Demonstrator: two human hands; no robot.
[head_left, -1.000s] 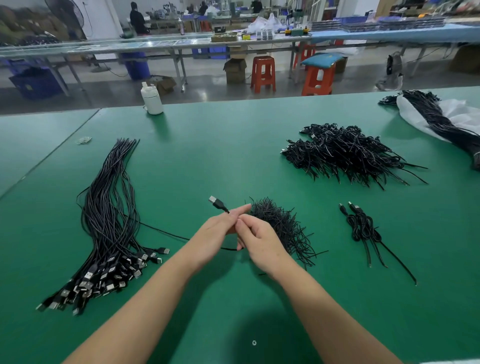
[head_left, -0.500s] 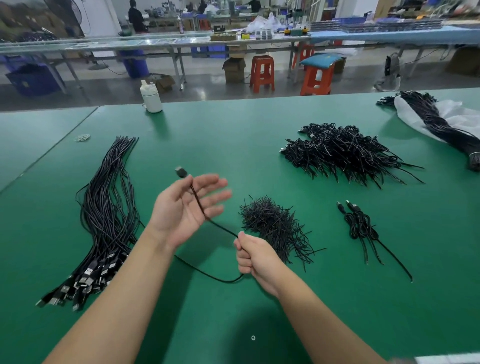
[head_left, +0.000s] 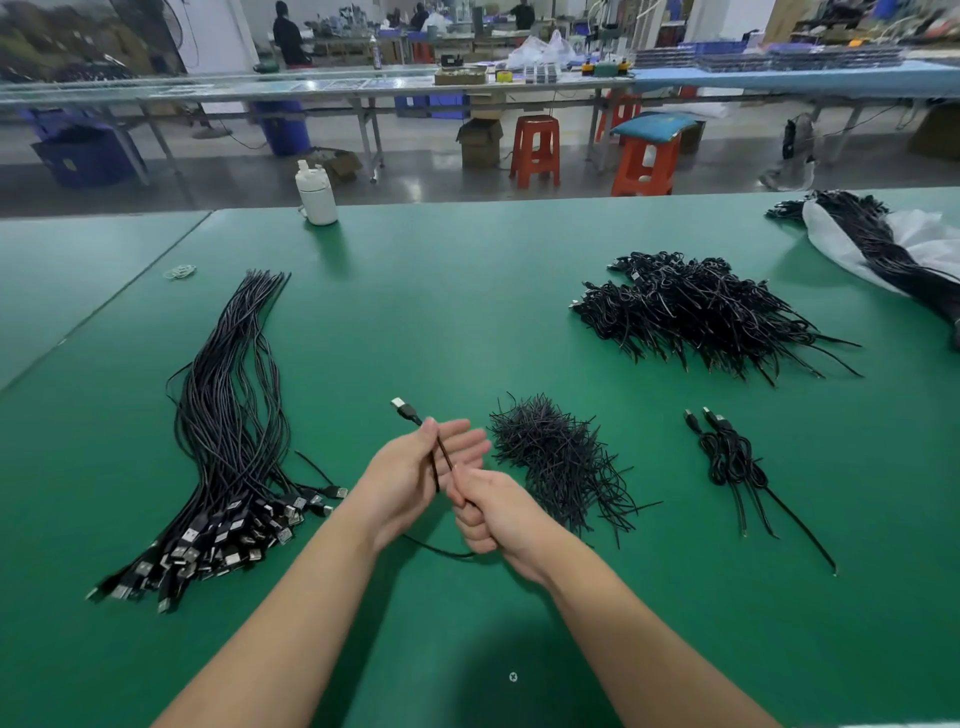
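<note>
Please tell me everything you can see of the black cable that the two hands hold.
The black cable is thin and looks rubber-coated. One end carries a black USB plug with a silver metal tip, pointing up and to the left. The left hand pinches it just below the plug; it crosses that palm. The right hand grips it in a fist. Below the wrists it sags in a loop over the green table; the other end is hidden.

The table (head_left: 441, 312) lies open far and near. A cable bundle (head_left: 228, 415) blocks the left; a wire heap (head_left: 556, 457) crowds the right hand (head_left: 498, 514); 2 coiled cables (head_left: 727, 457) lie farther right.
</note>
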